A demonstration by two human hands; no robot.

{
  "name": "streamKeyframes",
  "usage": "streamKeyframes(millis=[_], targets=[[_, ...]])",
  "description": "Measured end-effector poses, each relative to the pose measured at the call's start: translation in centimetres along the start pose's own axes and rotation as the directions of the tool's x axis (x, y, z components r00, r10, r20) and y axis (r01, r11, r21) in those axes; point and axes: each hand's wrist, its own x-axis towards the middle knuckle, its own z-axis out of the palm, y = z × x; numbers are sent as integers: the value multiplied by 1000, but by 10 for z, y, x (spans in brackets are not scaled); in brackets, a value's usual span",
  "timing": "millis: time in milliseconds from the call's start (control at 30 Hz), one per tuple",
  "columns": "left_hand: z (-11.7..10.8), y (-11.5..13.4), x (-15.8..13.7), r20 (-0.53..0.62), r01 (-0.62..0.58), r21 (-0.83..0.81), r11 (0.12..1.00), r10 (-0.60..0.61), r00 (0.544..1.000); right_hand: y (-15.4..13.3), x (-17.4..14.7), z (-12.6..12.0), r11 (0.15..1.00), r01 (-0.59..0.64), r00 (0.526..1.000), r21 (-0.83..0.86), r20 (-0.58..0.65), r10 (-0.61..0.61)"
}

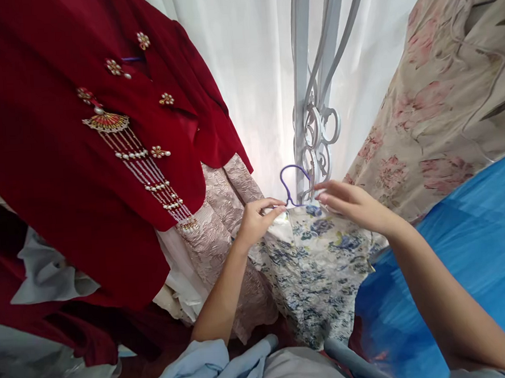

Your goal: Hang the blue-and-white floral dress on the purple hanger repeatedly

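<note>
A white garment with blue floral print [321,264] hangs in front of me on a purple hanger [289,169], whose hook rises above the neckline. My left hand [258,220] pinches the top left corner of the garment, beside the base of the hook. On the other side, my right hand [354,205] is at the garment's top right edge, with its fingers stretched towards the hook and slightly apart. The part of the hanger inside the cloth is hidden.
A dark red jacket [181,136] with beaded ornaments hangs left, above a pale pink brocade skirt [221,236]. A white metal stand [306,94] rises behind, before a white curtain [244,58]. Right are a beige floral garment [422,104] and blue fabric [461,244].
</note>
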Motion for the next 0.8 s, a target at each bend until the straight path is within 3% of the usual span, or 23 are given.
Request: streamKeyframes(millis=[67, 167, 300, 400, 500, 667, 800], targets=[[-8, -2, 15, -33, -12, -17, 1000, 12, 999, 9, -10, -7, 968, -35, 998, -250, 50, 49], [-7, -7, 39, -33, -3, -74, 997, 1, 999, 19, -11, -18, 886, -56, 993, -460, -116, 2], [13, -5, 68, -35, 5, -163, 987, -10, 999, 31, 6, -41, 858, -102, 912, -503, -392, -122], [31, 3, 83, -14, -14, -184, 983, 12, 1000, 43, 12, -62, 870, -121, 866, -478, -480, -143], [46, 12, 91, 82, -46, -148, 988, 58, 995, 57, 1, -73, 887, -172, 836, -428, -539, -98], [49, 15, 86, 213, -108, -11, 994, 108, 971, 87, -32, -51, 928, -178, 823, -327, -567, -42], [41, 13, 75, 194, -144, 145, 979, 114, 974, 104, -44, -15, 939, -150, 803, -309, -593, -67]])
